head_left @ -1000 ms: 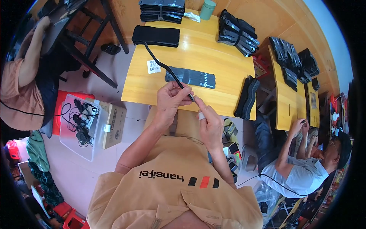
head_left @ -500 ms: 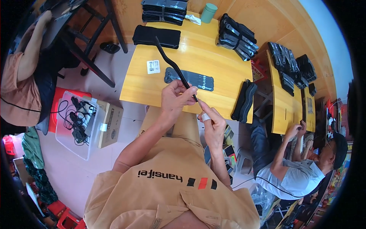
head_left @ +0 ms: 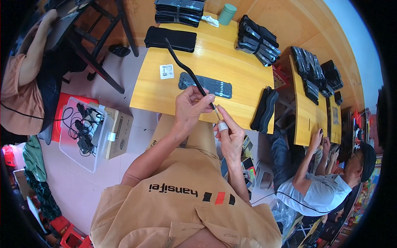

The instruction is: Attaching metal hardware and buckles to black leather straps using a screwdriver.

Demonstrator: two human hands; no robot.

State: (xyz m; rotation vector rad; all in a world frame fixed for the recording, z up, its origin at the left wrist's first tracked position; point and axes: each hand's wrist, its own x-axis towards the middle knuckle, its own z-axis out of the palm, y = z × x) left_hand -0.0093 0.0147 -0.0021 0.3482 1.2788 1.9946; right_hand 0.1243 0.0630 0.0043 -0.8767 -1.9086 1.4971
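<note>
A long, thin, bent black strip (head_left: 182,65) is pinched between the thumb and fingers of my left hand (head_left: 188,108), its free end rising toward the far left. Below that grip, a thin metal pin (head_left: 217,115) shows at the strip's lower end. My right hand (head_left: 232,138), with white tape round one finger, is closed on the pin; its fingertips partly hide it. Beyond my hands a flat dark packaged piece (head_left: 211,85) lies on the yellow table (head_left: 161,97). To its left is a white printed label (head_left: 166,71).
Around the table lie a black folded pad (head_left: 170,39), banded black stacks (head_left: 179,11) (head_left: 258,40), a green canister (head_left: 227,14) and black strips (head_left: 264,109). A clear bin of cables (head_left: 78,155) stands at left. Co-workers sit on both sides.
My right hand's index finger has straightened and more of the metal pin shows. My left hand has hardly moved. The co-worker's hands at the right have shifted slightly.
</note>
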